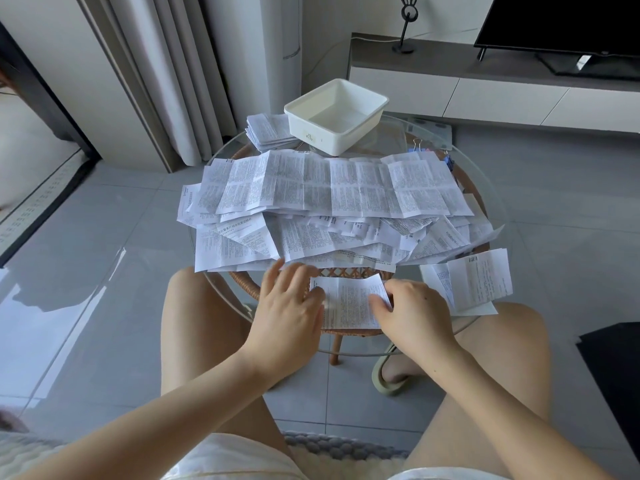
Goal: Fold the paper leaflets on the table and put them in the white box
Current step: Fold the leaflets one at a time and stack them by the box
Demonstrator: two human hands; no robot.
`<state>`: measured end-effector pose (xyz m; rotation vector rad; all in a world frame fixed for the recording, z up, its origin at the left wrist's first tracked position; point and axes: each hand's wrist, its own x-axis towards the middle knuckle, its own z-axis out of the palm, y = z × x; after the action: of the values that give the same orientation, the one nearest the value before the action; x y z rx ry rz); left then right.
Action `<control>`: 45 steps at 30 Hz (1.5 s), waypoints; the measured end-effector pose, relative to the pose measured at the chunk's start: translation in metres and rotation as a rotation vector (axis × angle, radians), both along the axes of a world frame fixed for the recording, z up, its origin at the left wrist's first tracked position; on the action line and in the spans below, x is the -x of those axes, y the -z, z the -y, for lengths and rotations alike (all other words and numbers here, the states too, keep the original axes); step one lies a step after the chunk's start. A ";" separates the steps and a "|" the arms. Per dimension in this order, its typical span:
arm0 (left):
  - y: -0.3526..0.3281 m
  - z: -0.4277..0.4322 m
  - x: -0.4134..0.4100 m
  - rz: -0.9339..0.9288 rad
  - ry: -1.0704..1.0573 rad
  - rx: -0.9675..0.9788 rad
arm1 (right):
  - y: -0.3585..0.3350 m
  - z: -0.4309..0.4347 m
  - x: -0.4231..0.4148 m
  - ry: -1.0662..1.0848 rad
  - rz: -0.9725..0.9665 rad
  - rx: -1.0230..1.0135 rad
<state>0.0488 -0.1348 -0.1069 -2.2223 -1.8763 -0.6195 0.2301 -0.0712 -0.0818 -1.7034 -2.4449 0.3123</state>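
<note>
1. We see a round table [433,133] with a clear glass top over a woven rattan base [346,271].
2. A rectangular white box [311,131] of smooth plastic, with rounded corners, stands at the far side. Nothing shows inside it.
3. Just left of the box lies a stack of folded leaflets [266,131], thin printed paper in a loose, slightly fanned block.
4. A wide pile of unfolded leaflets [329,209] covers the middle of the table. The sheets are long, creased into panels and overlap at many angles.
5. A few more sheets [478,282] lie at the near right rim, overhanging it.
6. Metal binder clips [448,161] sit at the far right, by the pile.
7. The leaflet being folded [349,303] lies at the near edge, between the hands, its right corner lifted.
8. The left hand [289,306] rests flat on the leaflet's left edge, fingers straight and spread, pressing it down.
9. The right hand [412,313] has bent fingers, with their tips on the leaflet's right edge. We cannot tell whether it pinches the paper.
</note>
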 end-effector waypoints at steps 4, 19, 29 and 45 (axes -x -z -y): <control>0.001 -0.010 -0.008 -0.004 0.266 0.092 | 0.001 -0.001 0.000 -0.001 -0.001 -0.022; 0.011 -0.007 -0.006 0.154 0.302 0.210 | 0.008 0.017 0.010 0.090 -0.108 -0.144; 0.010 -0.008 -0.008 0.202 0.287 0.191 | 0.038 0.047 0.015 0.224 -0.313 -0.342; 0.008 -0.011 0.013 0.046 0.366 0.317 | 0.033 0.037 -0.008 0.160 -0.628 -0.188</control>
<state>0.0363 -0.1235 -0.1146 -2.8145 -1.6971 -0.4497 0.2382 -0.1077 -0.1148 -1.4305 -1.8149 0.4902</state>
